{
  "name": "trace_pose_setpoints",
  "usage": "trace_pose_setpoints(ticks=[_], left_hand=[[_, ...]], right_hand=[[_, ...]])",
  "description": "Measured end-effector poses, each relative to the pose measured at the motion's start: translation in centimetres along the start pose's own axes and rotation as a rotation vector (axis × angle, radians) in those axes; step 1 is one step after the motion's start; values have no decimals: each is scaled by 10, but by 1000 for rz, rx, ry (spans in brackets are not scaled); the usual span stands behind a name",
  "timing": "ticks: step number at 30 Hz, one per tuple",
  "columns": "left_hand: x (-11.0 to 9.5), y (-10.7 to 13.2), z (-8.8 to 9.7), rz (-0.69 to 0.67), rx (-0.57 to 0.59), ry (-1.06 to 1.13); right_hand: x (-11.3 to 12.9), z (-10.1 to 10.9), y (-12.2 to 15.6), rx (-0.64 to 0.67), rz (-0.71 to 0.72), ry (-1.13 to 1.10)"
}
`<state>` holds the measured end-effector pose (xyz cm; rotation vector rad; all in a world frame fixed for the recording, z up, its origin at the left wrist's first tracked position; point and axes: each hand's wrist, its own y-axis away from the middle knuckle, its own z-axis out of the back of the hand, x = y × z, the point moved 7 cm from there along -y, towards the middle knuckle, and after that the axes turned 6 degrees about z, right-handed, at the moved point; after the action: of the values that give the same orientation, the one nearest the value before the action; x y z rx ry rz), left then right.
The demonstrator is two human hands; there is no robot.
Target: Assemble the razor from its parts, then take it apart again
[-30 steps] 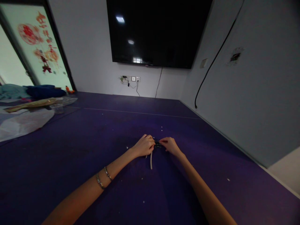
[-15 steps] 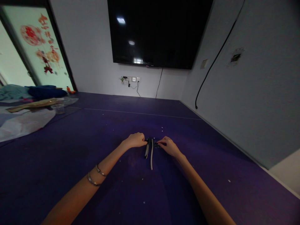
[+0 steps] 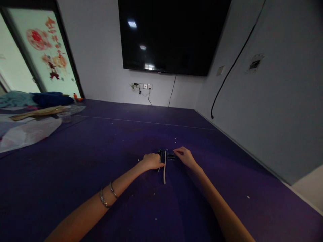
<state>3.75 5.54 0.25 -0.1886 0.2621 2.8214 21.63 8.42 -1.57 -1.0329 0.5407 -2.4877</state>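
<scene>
My left hand (image 3: 152, 161) is closed over a dark, narrow item with a pale edge (image 3: 159, 153), covering much of it. Its fingertips reach the upper half of a thin, off-white strip (image 3: 164, 174) lying lengthwise on the purple surface; whether they grip the strip or the dark item is unclear. Just right of the strip lie small black pieces (image 3: 171, 156). Beside them is my right hand (image 3: 186, 156), thumb and fingers pinched together. Anything between those fingertips is too small to make out.
The purple surface (image 3: 113, 141) carries scattered white specks. Clear plastic sheeting (image 3: 32, 134), a clear cup (image 3: 65, 117) and folded cloths (image 3: 51, 99) lie at the far left. A black cable (image 3: 227, 74) hangs along the right wall. A large screen (image 3: 171, 37) is mounted ahead.
My left hand has moved right and nearer me, now over the dark item and at the strip. My right hand has shifted slightly right, uncovering the black pieces.
</scene>
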Motion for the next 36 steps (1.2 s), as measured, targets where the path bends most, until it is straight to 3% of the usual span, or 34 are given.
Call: trace_pose_setpoints(ticks=[11, 17, 23, 29, 36], left_hand=[[1, -6, -11, 19, -10, -33], [0, -4, 8, 41, -126, 11], [-14, 11, 33, 2, -292, 10], [-28, 23, 38, -46, -331, -11], [-34, 34, 52, -83, -329, 31]], right_hand=[[9, 5, -1, -29, -43, -80], [14, -12, -2, -146, -406, -532], [44, -35, 8, -220, -646, -1016], [60, -35, 11, -228, -645, -1115], [48, -19, 15, -287, -644, -1105]])
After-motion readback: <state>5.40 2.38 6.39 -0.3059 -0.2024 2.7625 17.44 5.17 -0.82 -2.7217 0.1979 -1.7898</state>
